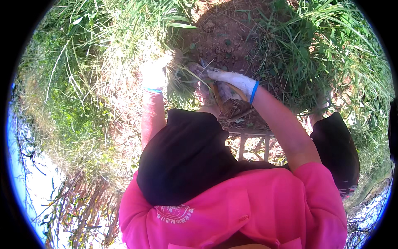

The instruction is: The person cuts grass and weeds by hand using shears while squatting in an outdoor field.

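Observation:
My left hand (154, 74), in a white knit glove with a blue cuff, is closed around a clump of grass (176, 73) beside my left knee. Strong sunlight washes out its fingers. A tangled brownish end, perhaps roots, shows at the clump's top. In front of my body, my right hand (231, 80), gloved alike, grips an orange-handled cutting tool (216, 95), which looks like garden shears. A short metallic tip (202, 63) pokes out past the fingers, close to the grass clump. The glove hides much of the tool.
My mesh shoe (199, 73) is right beneath the tool. Bare reddish soil (224, 37) lies ahead, shaded. Tall green grass (311, 53) stands at the right, more grass (124, 28) at the left with dry straw (121, 102). A slatted frame (253, 134) shows between my legs.

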Demonstrator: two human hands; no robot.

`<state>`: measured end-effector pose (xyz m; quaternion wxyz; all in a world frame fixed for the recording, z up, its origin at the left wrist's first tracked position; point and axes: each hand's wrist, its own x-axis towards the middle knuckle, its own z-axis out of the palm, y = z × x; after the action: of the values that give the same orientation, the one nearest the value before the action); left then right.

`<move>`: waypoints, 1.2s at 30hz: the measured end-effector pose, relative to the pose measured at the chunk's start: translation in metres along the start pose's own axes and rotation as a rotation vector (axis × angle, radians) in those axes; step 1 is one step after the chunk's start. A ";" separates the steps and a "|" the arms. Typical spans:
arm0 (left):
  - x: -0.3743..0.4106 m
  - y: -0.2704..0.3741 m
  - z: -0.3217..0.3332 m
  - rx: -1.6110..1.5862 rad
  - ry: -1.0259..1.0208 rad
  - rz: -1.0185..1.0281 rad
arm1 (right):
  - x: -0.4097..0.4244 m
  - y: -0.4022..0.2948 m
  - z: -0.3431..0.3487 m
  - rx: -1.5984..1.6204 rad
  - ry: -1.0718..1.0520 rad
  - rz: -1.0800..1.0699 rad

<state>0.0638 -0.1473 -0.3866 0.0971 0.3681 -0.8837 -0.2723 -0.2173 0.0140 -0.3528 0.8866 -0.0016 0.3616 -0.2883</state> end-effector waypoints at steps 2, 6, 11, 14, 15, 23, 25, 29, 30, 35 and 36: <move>0.012 0.017 0.000 -0.108 0.028 -0.012 | 0.003 0.004 0.007 0.049 0.043 -0.014; 0.007 0.021 -0.022 0.061 -0.045 0.031 | 0.024 0.002 0.021 0.040 0.069 -0.060; 0.017 0.034 -0.014 0.250 -0.160 -0.002 | 0.002 -0.030 0.015 -0.241 0.370 -0.055; 0.014 0.040 -0.029 0.307 -0.183 -0.118 | -0.015 -0.039 0.008 -0.319 0.388 -0.075; 0.006 0.032 -0.034 0.507 -0.124 0.096 | -0.020 -0.041 0.001 -0.372 0.386 -0.077; -0.061 0.042 -0.078 0.061 0.345 -0.412 | -0.185 -0.106 0.011 -1.099 0.675 -0.122; -0.053 0.121 -0.121 0.090 0.074 -0.679 | -0.248 -0.111 0.012 -1.243 0.806 -0.205; -0.144 0.114 -0.192 -0.269 0.372 -0.723 | -0.307 -0.105 0.051 -1.078 0.814 -0.455; -0.163 0.143 -0.226 -0.197 0.399 -0.768 | -0.314 -0.102 0.055 -1.120 0.815 -0.538; -0.226 0.201 -0.329 0.148 0.482 -0.853 | -0.375 -0.081 0.044 -1.034 0.988 -0.629; -0.235 0.210 -0.345 0.318 0.505 -0.886 | -0.384 -0.081 0.035 -1.041 1.024 -0.642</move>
<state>0.2341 -0.0015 0.0237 0.1255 0.7703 -0.6230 -0.0526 -0.4557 0.1365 -0.0634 0.3694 -0.3871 0.7940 -0.2886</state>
